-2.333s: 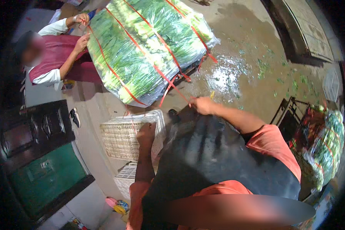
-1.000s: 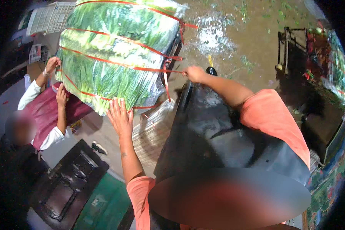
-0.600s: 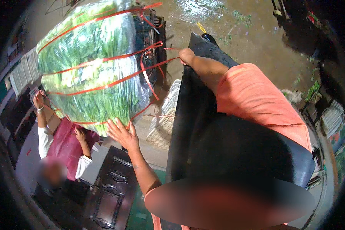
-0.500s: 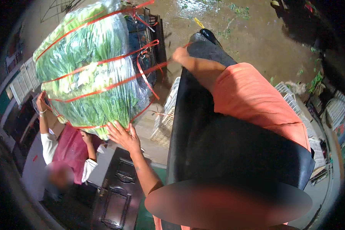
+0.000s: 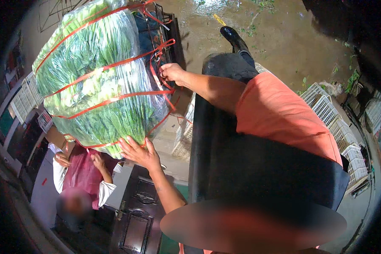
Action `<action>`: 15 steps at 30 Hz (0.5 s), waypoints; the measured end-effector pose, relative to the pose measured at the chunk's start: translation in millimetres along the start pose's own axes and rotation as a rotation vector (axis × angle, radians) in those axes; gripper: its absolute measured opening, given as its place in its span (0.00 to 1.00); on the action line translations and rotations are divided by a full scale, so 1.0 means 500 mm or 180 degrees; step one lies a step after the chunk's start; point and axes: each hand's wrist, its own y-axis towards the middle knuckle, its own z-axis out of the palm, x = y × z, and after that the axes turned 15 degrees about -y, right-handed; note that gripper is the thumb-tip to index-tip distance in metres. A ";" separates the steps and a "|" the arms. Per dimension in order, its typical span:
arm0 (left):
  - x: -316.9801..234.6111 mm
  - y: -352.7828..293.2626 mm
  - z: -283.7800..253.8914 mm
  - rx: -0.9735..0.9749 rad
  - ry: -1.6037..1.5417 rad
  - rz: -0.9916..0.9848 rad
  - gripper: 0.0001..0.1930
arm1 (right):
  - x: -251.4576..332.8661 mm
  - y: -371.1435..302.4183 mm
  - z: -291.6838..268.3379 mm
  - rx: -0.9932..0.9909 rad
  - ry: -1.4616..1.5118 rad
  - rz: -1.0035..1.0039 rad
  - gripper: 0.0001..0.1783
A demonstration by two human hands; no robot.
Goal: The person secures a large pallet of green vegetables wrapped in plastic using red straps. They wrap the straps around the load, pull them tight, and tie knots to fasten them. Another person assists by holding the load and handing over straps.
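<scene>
While the left hand [image 5: 139, 152] lies open, palm and spread fingers pressed flat against the lower end of the bundle [image 5: 101, 80], the right hand [image 5: 172, 72] is closed around red straps [image 5: 158, 53] at the bundle's right side. This clear-wrapped bundle of greens sits up and left of both hands, its long axis running from lower right by the left hand to upper left. Below it another person [image 5: 82, 178] reaches up, hands just beneath. Beyond lie a wet floor [image 5: 283, 38] and white crates [image 5: 334, 114].
</scene>
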 end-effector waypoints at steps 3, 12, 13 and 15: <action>0.000 -0.003 0.001 -0.0028 0.0000 -0.0030 0.38 | 0.020 -0.020 -0.003 0.0322 0.0626 0.0463 0.05; -0.014 0.004 0.009 -0.0031 -0.0008 -0.0129 0.38 | 0.022 0.029 -0.032 0.0781 0.0279 0.0442 0.07; -0.011 0.003 0.007 -0.0037 0.0005 -0.0160 0.37 | 0.026 0.034 -0.034 0.0872 0.0164 0.0303 0.08; -0.009 0.004 0.008 -0.0025 0.0028 -0.0131 0.37 | 0.036 0.038 -0.041 0.0485 -0.0835 -0.0064 0.09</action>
